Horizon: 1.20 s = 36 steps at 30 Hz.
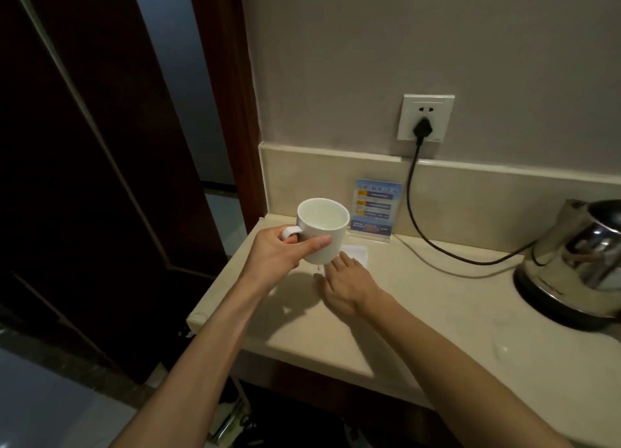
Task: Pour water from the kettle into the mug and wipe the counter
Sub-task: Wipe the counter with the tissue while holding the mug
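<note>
Head view: wiping step in hand, pouring apparently done.

Left hand [275, 256] wrapped around a white mug [323, 229] by handle and side, lifted clear of the counter [420, 300], water visible inside and a drip hanging off the base. Right hand [346, 288] spread flat, fingers [337, 263] pressing the near edge of a white cloth or tissue [356, 253] lying just under the raised mug. Kettle [578, 263] standing well apart at the right edge, cord [416, 219] running up to the wall socket [426, 117]; blue sign card [374, 207] propped just behind the mug. Next, probably: sweep the cloth across the wet patch, mug kept level and clear, then set down on dry stone.
</note>
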### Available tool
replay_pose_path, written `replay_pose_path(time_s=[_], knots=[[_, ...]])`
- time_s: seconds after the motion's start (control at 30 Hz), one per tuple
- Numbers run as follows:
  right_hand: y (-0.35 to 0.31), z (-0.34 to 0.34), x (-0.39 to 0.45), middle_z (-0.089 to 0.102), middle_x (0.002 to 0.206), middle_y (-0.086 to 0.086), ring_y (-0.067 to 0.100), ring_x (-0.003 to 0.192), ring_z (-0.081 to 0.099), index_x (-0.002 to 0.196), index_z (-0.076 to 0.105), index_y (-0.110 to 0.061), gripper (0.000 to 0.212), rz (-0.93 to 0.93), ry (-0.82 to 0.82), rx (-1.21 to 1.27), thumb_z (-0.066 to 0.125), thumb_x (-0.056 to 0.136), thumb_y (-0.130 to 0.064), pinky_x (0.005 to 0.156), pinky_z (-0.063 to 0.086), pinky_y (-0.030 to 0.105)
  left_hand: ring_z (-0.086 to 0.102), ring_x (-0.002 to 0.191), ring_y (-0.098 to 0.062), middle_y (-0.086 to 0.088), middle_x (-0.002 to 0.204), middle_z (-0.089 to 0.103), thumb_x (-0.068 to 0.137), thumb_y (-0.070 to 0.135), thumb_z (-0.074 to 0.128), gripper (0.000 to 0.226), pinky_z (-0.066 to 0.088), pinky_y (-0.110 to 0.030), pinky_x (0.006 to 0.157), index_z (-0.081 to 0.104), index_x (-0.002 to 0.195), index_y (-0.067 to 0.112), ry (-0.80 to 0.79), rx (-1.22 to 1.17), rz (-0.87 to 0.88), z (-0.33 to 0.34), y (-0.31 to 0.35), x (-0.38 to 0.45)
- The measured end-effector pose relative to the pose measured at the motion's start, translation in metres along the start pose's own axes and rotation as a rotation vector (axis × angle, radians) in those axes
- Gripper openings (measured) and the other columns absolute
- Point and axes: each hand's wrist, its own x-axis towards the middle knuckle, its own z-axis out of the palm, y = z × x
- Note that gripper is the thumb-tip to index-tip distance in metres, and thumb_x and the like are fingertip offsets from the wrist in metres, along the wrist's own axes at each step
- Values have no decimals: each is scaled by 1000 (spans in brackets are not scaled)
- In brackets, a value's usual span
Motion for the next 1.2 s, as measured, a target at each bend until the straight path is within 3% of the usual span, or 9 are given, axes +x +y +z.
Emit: replay_pose_path(time_s=[0.1, 0.23, 0.37, 0.5, 0.63, 0.73, 0.93, 1.1, 1.2], knots=[[-4, 4, -48, 7, 173, 9, 30, 160, 4, 165, 8, -14, 75, 13, -12, -18, 8, 103, -57, 129, 6, 47, 50, 58, -6, 21, 41, 55, 81, 25, 90, 34, 45, -22, 57, 61, 66, 21, -1, -10, 17, 14, 2, -4], [13, 5, -114, 1, 174, 5, 24, 160, -4, 165, 6, -15, 79, 57, 14, -4, 9, 102, -63, 128, -2, 41, 40, 55, -9, 17, 46, 42, 78, 25, 92, 41, 41, -26, 58, 54, 66, 20, -57, -73, 6, 44, 8, -8], [70, -5, -163, -3, 174, 2, 19, 159, -7, 165, 3, -18, 75, 220, 35, 18, 8, 104, -61, 128, -3, 38, 29, 51, -11, 13, 51, 26, 76, 22, 94, 69, 32, -30, 59, 27, 58, 28, -152, -147, 31, 76, 18, -13], [133, -27, -192, -1, 174, 3, 18, 160, -2, 165, 4, -18, 68, 402, 95, 23, 7, 107, -53, 128, 0, 39, 29, 55, -14, 8, 58, 24, 76, 26, 94, 71, 31, -29, 59, 25, 59, 29, -236, -157, 55, 100, 28, -19], [154, -37, -173, 3, 174, 8, 24, 160, 3, 165, 8, -13, 66, 453, 98, 32, 12, 109, -47, 128, 3, 42, 29, 55, -13, 12, 53, 24, 77, 24, 93, 73, 30, -27, 58, 26, 49, 28, -270, -155, 66, 120, 33, -19], [145, -35, -143, 6, 173, 12, 28, 160, 6, 164, 10, -9, 66, 423, 94, 25, 15, 109, -46, 128, 5, 45, 36, 48, -6, 18, 45, 30, 78, 23, 93, 69, 33, -25, 56, 39, 36, 28, -249, -121, 54, 129, 34, -18], [67, -4, -101, 2, 174, 11, 30, 160, -1, 164, 8, -11, 67, 196, 11, -28, 25, 108, -42, 127, 3, 44, 40, 45, -4, 19, 41, 34, 78, 23, 93, 55, 38, -24, 57, 41, 62, 20, -177, -130, 54, 131, 34, -13], [18, 15, -135, 14, 172, 11, 29, 160, 6, 164, 16, -12, 69, 0, 29, -22, 18, 104, -46, 128, 4, 45, 43, 55, -8, 20, 40, 40, 79, 23, 93, 48, 41, -24, 59, 48, 61, 22, -153, -114, 53, 122, 36, -14], [27, 15, -173, 12, 173, -1, 17, 160, 2, 165, 17, -20, 66, -6, 68, 35, 15, 107, -53, 128, -1, 37, 40, 54, -8, 19, 44, 37, 78, 24, 93, 47, 40, -25, 59, 49, 62, 20, -140, -133, 57, 119, 36, -14]])
